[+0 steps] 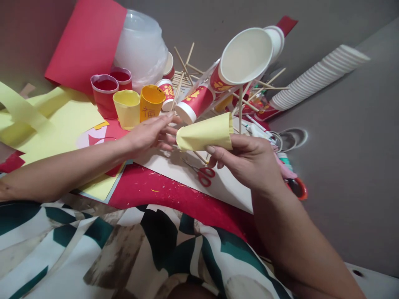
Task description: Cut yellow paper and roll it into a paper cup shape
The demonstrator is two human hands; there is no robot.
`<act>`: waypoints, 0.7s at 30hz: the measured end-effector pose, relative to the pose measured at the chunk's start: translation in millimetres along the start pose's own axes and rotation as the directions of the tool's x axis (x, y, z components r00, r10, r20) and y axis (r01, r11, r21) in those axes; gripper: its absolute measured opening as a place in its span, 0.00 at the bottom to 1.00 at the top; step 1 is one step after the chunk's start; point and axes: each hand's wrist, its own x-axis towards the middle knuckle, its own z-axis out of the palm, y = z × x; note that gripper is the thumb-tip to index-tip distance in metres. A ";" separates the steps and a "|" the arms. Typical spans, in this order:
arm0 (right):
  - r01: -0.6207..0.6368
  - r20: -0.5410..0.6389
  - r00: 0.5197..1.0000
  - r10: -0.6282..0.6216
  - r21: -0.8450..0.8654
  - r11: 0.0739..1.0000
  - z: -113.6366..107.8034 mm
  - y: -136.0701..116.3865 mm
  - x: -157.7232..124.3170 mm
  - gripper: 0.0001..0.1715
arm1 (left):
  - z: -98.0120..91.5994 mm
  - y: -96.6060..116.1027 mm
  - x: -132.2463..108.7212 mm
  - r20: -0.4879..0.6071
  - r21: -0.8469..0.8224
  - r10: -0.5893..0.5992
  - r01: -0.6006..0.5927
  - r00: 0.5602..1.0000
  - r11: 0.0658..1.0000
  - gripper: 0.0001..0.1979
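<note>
A cup wrapped in pale yellow paper lies tilted on its side in the grip of my right hand, thumb below and fingers behind. My left hand is beside the cup's left end, fingers stretched out and holding nothing. Just behind the left hand stand an upright pale yellow cup and an orange cup with a drawn character. Under the held cup, red-handled scissors rest on a white board.
Two red-wrapped cups stand at the back left, near red card and yellow paper sheets. Red printed paper cups, wooden sticks and a long stack of white cups crowd the back and right. Tape lies at right.
</note>
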 end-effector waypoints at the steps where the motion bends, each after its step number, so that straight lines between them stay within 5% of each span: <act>1: 0.015 -0.021 1.000 -0.015 0.007 1.000 3.2 0.7 -1.5 0.05 | 3.5 -4.4 0.6 0.039 -0.069 -0.066 0.068 0.997 0.995 0.19; 6: 0.080 -0.013 0.997 -0.080 -0.046 0.996 19.1 5.2 -8.6 0.06 | 21.4 -12.2 -4.1 0.139 -0.240 -0.067 0.099 0.988 0.966 0.26; 12: -0.071 0.190 0.980 0.057 0.069 0.995 21.3 2.3 -12.7 0.05 | 23.5 -19.2 -6.9 -0.113 -0.018 0.089 -0.092 0.990 0.996 0.30; 17: -0.411 0.529 0.819 0.222 0.272 0.870 10.3 -3.8 -16.2 0.37 | 16.9 -23.0 -4.6 -0.158 0.177 0.254 -0.226 0.954 0.958 0.32; 21: -0.439 0.504 0.839 0.205 0.407 0.801 14.1 -1.4 -16.6 0.40 | 21.5 -15.6 -4.4 -0.148 0.316 0.292 -0.234 0.945 0.919 0.30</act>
